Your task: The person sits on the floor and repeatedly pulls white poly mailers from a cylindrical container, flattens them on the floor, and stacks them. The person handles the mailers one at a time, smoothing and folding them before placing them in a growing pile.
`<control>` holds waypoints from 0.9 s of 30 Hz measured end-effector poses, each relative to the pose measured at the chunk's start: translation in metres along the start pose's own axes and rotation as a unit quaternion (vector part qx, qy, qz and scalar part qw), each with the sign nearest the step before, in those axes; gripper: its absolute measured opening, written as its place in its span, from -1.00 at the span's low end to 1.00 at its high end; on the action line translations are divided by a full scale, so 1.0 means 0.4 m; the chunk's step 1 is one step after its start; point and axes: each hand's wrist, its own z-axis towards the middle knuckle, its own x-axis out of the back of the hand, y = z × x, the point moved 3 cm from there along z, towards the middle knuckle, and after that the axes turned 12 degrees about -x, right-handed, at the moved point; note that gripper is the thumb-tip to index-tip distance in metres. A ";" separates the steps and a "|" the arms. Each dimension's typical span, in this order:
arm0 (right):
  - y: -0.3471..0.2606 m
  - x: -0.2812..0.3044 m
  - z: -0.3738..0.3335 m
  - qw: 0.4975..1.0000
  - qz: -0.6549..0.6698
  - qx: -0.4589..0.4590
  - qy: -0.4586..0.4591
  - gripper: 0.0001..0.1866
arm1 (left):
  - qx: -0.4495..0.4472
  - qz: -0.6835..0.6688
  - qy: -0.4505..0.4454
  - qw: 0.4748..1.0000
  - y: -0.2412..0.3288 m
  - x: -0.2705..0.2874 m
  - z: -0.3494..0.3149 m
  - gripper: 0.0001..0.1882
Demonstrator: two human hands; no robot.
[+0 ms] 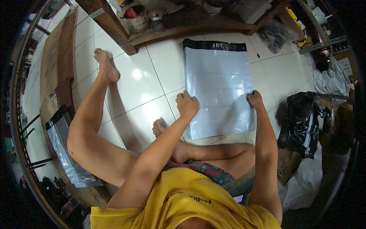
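Note:
A stack of pale grey plastic mailing bags (219,80) with a black strip along its far edge lies on the white tiled floor in front of me. My left hand (187,104) is closed at the stack's left edge, its fingers curled over the side. At the right edge my right hand (255,99) grips the bags, thumb on top and fingers partly hidden. Both hands sit a little below the middle of the stack's length. The bags lie flat, with faint creases across the top one.
More grey bags (70,149) lie on a wooden plank (57,76) beside my left leg. A wooden bench frame (190,28) stands beyond the stack. On the right are a black plastic bag (301,122), a whitish plastic bag (331,78) and metal shelving.

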 end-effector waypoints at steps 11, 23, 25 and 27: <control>0.008 -0.012 -0.019 0.999 0.013 0.040 0.026 -0.72 | 0.033 0.039 -0.118 0.992 -0.018 -0.005 0.098 -0.56; 0.003 -0.004 -0.035 0.997 0.023 0.057 0.037 -0.65 | 0.068 -0.107 -0.117 0.985 -0.094 -0.013 0.159 -0.59; 0.049 0.014 -0.026 0.995 0.091 0.034 0.010 -0.62 | 0.066 -0.154 -0.087 0.982 -0.068 0.001 0.139 -0.58; 0.091 0.013 -0.046 0.997 0.077 0.024 -0.010 -0.58 | 0.048 -0.220 -0.041 0.973 -0.059 0.030 0.096 -0.54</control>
